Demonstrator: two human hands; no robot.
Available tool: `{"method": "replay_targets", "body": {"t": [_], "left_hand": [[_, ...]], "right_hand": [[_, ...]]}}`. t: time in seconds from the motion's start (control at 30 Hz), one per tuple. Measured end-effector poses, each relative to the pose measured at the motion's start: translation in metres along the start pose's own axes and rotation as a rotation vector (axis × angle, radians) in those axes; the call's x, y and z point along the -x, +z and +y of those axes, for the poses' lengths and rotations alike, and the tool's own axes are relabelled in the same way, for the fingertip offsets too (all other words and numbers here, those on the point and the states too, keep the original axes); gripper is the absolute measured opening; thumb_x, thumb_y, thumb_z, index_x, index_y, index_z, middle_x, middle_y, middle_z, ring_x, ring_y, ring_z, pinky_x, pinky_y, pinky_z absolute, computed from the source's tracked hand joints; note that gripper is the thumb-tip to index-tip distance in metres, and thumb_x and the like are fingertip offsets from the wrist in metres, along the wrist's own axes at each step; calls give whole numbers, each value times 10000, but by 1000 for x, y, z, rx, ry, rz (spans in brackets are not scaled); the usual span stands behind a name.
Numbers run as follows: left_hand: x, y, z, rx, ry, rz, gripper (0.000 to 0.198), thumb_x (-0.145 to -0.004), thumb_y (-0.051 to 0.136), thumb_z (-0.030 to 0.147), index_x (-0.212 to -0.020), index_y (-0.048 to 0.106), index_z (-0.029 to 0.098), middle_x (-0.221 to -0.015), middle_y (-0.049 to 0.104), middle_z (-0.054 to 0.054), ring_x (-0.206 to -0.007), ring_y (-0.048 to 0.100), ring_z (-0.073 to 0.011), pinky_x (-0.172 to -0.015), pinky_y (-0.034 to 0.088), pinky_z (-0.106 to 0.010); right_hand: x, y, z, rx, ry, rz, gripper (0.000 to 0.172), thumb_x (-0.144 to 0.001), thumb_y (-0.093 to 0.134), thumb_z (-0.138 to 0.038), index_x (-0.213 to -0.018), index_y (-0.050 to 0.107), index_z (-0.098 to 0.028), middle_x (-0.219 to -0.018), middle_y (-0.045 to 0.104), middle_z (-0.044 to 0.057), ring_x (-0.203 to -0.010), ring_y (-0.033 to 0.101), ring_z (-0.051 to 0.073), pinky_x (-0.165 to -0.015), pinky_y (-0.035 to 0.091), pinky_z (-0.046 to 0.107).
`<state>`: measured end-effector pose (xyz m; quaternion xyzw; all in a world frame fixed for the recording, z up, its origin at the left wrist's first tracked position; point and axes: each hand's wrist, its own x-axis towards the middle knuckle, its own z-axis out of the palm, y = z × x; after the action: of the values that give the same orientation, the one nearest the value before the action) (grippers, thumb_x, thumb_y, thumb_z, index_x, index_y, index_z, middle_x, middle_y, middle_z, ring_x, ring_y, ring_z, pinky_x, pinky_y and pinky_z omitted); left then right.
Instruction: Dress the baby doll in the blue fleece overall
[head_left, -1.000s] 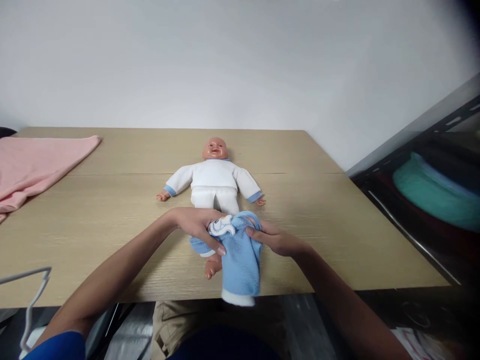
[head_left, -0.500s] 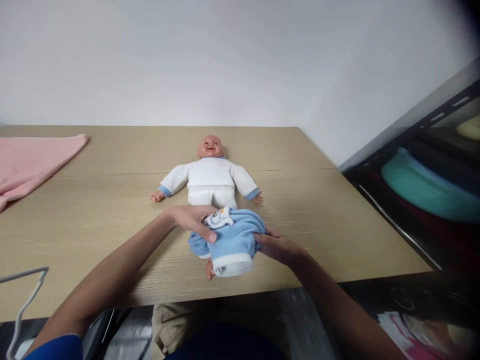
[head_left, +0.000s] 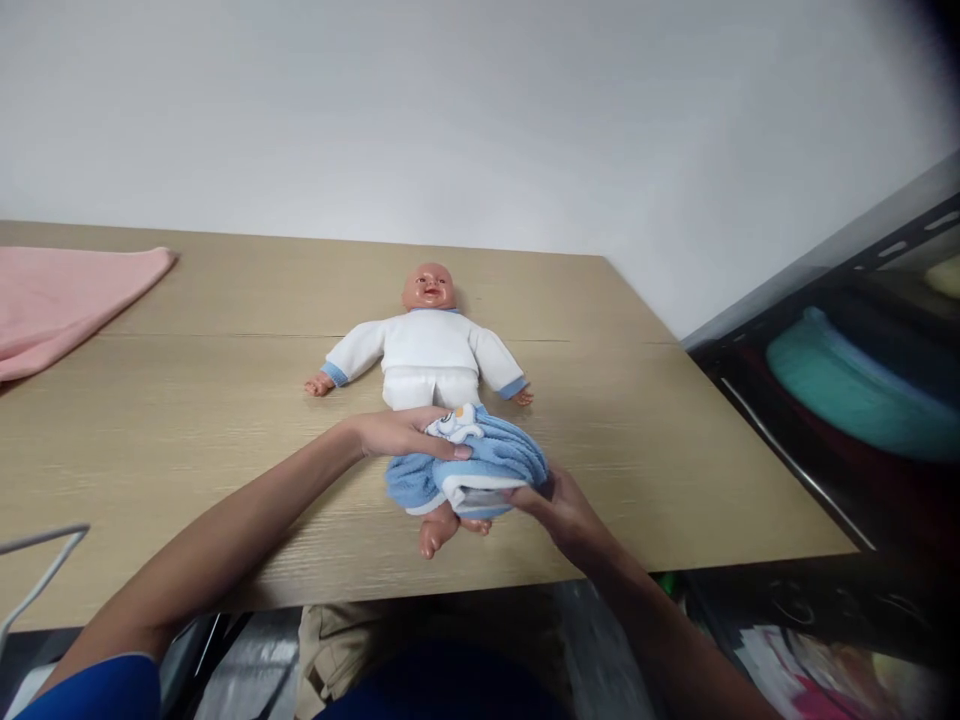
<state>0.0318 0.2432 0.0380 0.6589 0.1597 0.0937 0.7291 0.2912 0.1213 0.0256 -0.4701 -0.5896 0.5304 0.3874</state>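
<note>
Pinching the white hem [head_left: 484, 482] of one leg of the blue trousers [head_left: 499, 452], the right hand [head_left: 571, 512] sits just right of center in the lower half of my view; its thumb lies at the opening and most of its fingers are hidden behind the cloth. I see the left hand [head_left: 401, 435] at the middle of the frame, holding the upper part of the trousers, thumb laid over the fabric beside the cartoon patch [head_left: 457, 424]; where its fingers end, I cannot tell.

The trousers are bunched over the legs of the doll [head_left: 429, 340], in the lower middle of the frame. I have the doll on its back on the wooden table [head_left: 225, 385], head toward the top, arms spread, in a white top with blue cuffs. One bare foot [head_left: 437, 532] pokes out below the left-hand trouser leg, and the other foot [head_left: 478, 526] shows under the gathered leg.

A pink cloth [head_left: 67, 300] lies at upper left, a pale cable [head_left: 45, 580] at lower left, and a teal item [head_left: 847, 390] at the right edge.
</note>
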Motion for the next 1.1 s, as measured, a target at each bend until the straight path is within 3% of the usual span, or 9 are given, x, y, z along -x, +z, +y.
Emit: {"method": "replay_targets", "body": {"t": [0.13, 0.23, 0.37, 0.47, 0.6, 0.77, 0.93, 1.1], "left_hand": [[-4, 18, 9, 0, -9, 11, 497, -917, 905, 535, -1215, 775, 159, -1157, 845, -72, -1105, 780, -276, -1031, 620, -390], [-8, 31, 12, -91, -27, 94, 331, -875, 886, 383, -1093, 752, 173, -1031, 830, -45, -964, 765, -240, -918, 619, -362], [-9, 38, 6, -252, -55, 280, 258, -821, 801, 291, -1033, 695, 190, -998, 806, -39, -936, 749, -247, -852, 592, -352], [-8, 40, 0, -536, -139, 341, 282, -836, 789, 342, -1048, 660, 209, -964, 768, -32, -904, 731, -264, -793, 534, -358], [-5, 48, 2, -875, -241, 317, 287, -885, 796, 360, -1077, 635, 221, -946, 739, -33, -868, 716, -273, -746, 476, -365], [2, 65, 18, -1220, -341, 186, 293, -895, 809, 228, -1141, 664, 165, -1228, 769, -147, -1208, 703, -365, -951, 556, -417], [2, 76, 15, -1320, -387, 185, 451, -913, 820, 229, -1316, 644, 129, -1329, 738, -180, -1245, 688, -393, -1011, 573, -460], [-6, 73, 3, -1239, -402, 238, 537, -900, 814, 206, -1386, 589, 164, -1286, 754, -183, -1235, 716, -405, -979, 581, -457]], "right_hand": [[0, 12, 8, 78, -72, 320, 350, -958, 757, -504, -1156, 853, -232, -1082, 886, 94, -968, 825, 314, -898, 700, 444], [6, 22, 10, 139, -29, 424, 310, -919, 764, -474, -1083, 852, -226, -1026, 884, 94, -933, 829, 318, -849, 700, 430], [28, 45, 11, 148, 75, 403, 431, -913, 783, -534, -1180, 833, -200, -1161, 889, 138, -1080, 850, 368, -939, 711, 476], [47, 65, 17, 294, 110, 432, 421, -933, 761, -544, -1157, 813, -191, -1074, 878, 143, -1000, 852, 379, -887, 714, 501], [55, 75, 32, 533, -92, 575, 228, -916, 681, -348, -1065, 770, -201, -998, 792, 112, -916, 807, 324, -838, 696, 459], [49, 69, 47, 639, -165, 617, 263, -876, 611, -241, -1074, 777, -193, -1081, 751, 113, -969, 790, 293, -870, 680, 425], [47, 71, 50, 576, -106, 577, 188, -869, 614, -252, -989, 757, -236, -931, 774, 66, -828, 783, 280, -764, 639, 392], [54, 74, 56, 550, 3, 602, 172, -899, 698, -360, -1026, 753, -259, -947, 830, 117, -858, 796, 361, -764, 615, 456]]}}
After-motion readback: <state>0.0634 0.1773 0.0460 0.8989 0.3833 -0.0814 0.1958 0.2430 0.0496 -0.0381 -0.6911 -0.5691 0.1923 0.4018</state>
